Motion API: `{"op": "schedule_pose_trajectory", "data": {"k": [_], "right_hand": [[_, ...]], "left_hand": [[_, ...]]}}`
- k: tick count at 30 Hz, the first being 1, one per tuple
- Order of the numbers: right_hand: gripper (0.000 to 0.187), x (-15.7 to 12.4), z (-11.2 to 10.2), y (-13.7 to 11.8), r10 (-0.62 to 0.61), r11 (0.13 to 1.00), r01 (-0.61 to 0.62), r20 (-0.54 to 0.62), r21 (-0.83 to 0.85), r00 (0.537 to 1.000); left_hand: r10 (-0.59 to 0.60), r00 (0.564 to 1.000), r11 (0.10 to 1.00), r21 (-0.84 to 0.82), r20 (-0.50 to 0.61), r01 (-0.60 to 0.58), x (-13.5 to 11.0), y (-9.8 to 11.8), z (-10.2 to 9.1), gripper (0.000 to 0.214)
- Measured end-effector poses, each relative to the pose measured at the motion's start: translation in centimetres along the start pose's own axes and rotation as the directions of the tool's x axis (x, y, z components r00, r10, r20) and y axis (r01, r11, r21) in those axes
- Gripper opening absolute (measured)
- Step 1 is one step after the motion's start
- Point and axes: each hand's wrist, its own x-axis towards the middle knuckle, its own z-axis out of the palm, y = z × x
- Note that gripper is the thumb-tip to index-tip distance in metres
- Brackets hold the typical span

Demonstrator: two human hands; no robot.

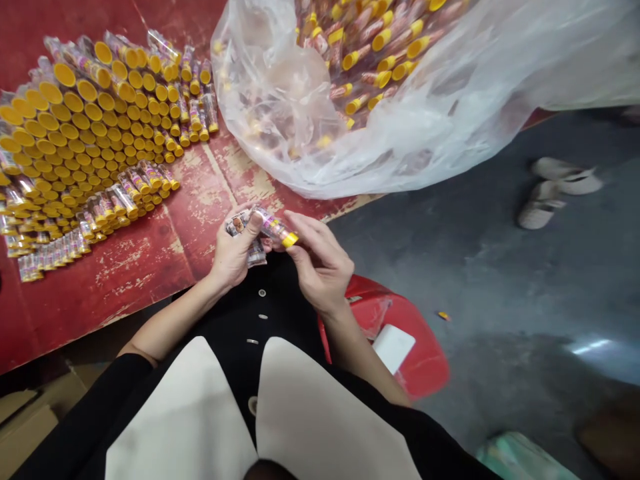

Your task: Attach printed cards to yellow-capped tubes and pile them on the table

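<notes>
My left hand [234, 248] is closed around a small bunch of clear tubes [241, 225] just off the near edge of the red table [165, 247]. My right hand [319, 257] pinches one clear tube with a yellow cap [276, 229] and holds it against that bunch. Both hands hover over my lap.
A large stack of yellow-capped tubes [85, 133] lies in rows on the table's left. A big clear plastic bag [380, 113] full of the same tubes sits at the table's far right. A red plastic stool [415, 333] is beside my right arm. Sandals [555, 190] lie on the grey floor.
</notes>
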Motion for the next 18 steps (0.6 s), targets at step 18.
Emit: {"op": "schedule_pose_trajectory", "data": {"k": [18], "right_hand": [[0.017,-0.2,1.6,-0.4,-0.001,0.994,-0.029,-0.259,-0.110,0.966]], "left_hand": [[-0.019,0.999,1.000,0.021,0.036,0.019,-0.8,0.0,-0.4,0.061]]}}
